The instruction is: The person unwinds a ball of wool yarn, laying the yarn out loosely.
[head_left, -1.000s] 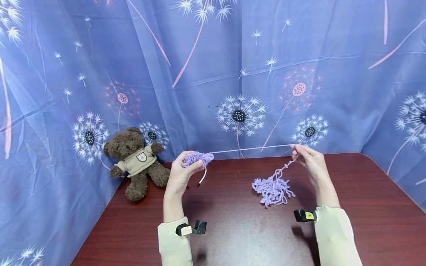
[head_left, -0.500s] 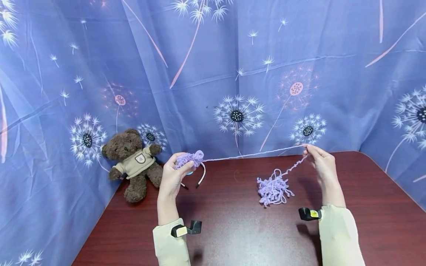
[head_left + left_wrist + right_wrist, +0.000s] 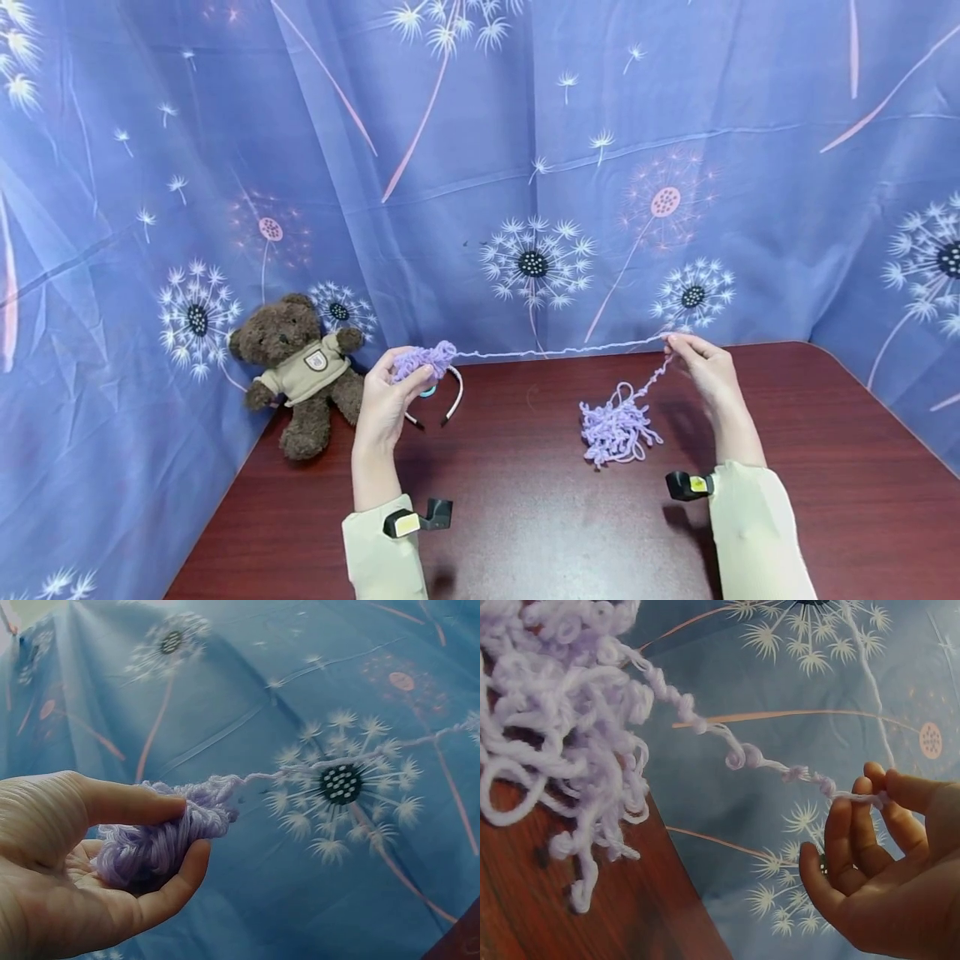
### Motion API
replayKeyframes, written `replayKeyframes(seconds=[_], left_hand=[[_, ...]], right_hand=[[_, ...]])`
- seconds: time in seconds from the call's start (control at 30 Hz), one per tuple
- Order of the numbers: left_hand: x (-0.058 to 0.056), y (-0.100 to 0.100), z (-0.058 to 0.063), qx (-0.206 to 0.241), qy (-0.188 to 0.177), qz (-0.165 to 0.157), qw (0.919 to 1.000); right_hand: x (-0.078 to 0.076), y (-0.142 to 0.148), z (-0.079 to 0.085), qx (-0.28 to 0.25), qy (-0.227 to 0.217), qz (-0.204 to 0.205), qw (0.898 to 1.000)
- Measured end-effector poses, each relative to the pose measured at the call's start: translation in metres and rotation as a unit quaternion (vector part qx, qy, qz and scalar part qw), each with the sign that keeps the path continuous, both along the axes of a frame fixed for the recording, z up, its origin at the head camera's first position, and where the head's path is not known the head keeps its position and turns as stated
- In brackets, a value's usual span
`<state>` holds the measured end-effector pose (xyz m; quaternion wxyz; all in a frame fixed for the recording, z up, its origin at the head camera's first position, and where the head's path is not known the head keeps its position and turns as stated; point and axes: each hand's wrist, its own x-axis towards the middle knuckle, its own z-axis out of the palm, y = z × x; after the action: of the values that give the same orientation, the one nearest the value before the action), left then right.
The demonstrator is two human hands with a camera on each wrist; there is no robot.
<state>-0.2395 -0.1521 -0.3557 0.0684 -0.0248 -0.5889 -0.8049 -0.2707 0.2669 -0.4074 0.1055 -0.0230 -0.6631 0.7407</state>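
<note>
My left hand (image 3: 381,407) grips a small wound bundle of lilac yarn (image 3: 161,836), thumb on top and fingers curled beneath. From it a single yarn strand (image 3: 555,352) runs across to my right hand (image 3: 705,375), sagging slightly. Thumb and fingertips of the right hand pinch that strand, as the right wrist view shows. Below the pinch, a kinked, curly length of yarn (image 3: 742,754) slopes down to a loose tangled heap of lilac yarn (image 3: 618,429), which sits on the table between the hands, nearer the right one.
A brown teddy bear (image 3: 300,367) in a beige top leans at the table's back left. Behind the left hand lies a white headband (image 3: 457,396) with dark tips, partly hidden. The dark red table (image 3: 525,500) meets a blue dandelion-print curtain (image 3: 465,125) at the back.
Both hands first moved apart, drawing more strand between them. Since half a second ago the right hand has come slightly back left and down. The bundle stays in the left hand.
</note>
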Motion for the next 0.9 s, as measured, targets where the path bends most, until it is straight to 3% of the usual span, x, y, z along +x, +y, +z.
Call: replayKeyframes(seconds=[0.17,0.33,0.47,0.73,0.9], left_hand=[[0.000,0.015,0.001,-0.001,0.006,-0.024,0.9997],[0.001,0.029,0.002,-0.009,0.009,-0.045,0.9989],[0.002,0.038,0.002,-0.024,0.008,-0.064,0.9976],[0.003,0.050,0.001,-0.036,0.031,-0.105,0.9933],[0.002,0.052,0.000,-0.053,0.038,-0.113,0.9915]], right_hand=[[0.000,-0.004,0.001,0.102,-0.014,-0.004,0.995],[0.001,-0.024,0.011,0.216,-0.025,0.001,0.976],[0.005,-0.057,0.023,0.270,0.002,0.031,0.962],[0.026,-0.146,0.025,0.244,0.083,0.166,0.952],[0.034,-0.169,0.022,0.204,0.107,0.185,0.955]])
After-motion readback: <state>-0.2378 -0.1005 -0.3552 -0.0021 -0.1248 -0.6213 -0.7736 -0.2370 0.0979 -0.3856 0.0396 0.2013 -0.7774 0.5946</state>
